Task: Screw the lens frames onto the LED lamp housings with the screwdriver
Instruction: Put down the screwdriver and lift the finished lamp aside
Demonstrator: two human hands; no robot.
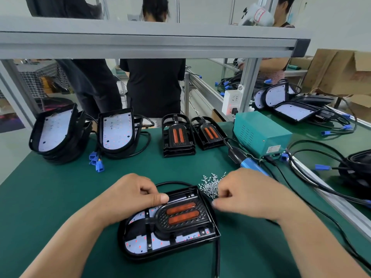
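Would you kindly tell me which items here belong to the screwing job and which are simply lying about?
In the job: black lamp housing with white LED board, black lens frame with orange lenses, pile of small silver screws, blue-handled electric screwdriver.
Lying about: brown cardboard boxes, white power strip.

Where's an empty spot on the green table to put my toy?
The green mat is bare left of the left hand, in front of the stacked housings. Another bare strip lies between the lens frames and the left hand. Crowded on the right: screws, screwdriver, cables.
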